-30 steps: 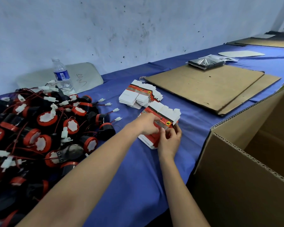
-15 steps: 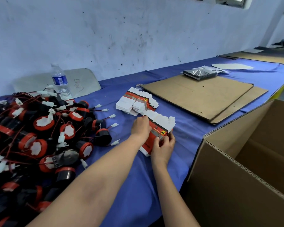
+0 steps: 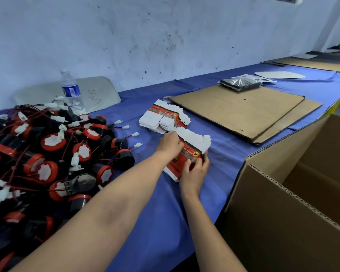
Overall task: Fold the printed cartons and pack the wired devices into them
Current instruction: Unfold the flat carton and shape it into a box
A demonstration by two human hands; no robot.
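Note:
A stack of flat red-and-white printed cartons (image 3: 194, 143) lies on the blue table cloth in the middle. My left hand (image 3: 169, 144) rests on the stack's left side, fingers curled at its edge. My right hand (image 3: 194, 169) pinches the near right corner of the top carton. A second stack of flat cartons (image 3: 161, 119) lies just behind. A big heap of black-and-red round wired devices (image 3: 47, 154) with white connectors fills the table's left side.
A large open corrugated box (image 3: 273, 203) stands at the near right. Flat cardboard sheets (image 3: 243, 108) lie behind the cartons, with a black plastic-wrapped packet (image 3: 239, 83) on them. A water bottle (image 3: 71, 91) stands by the wall at the left, beside a grey pad.
The view has tilted up a little. Both hands stay on the near carton stack, the right fingers working at its near corner; the stack has hardly shifted.

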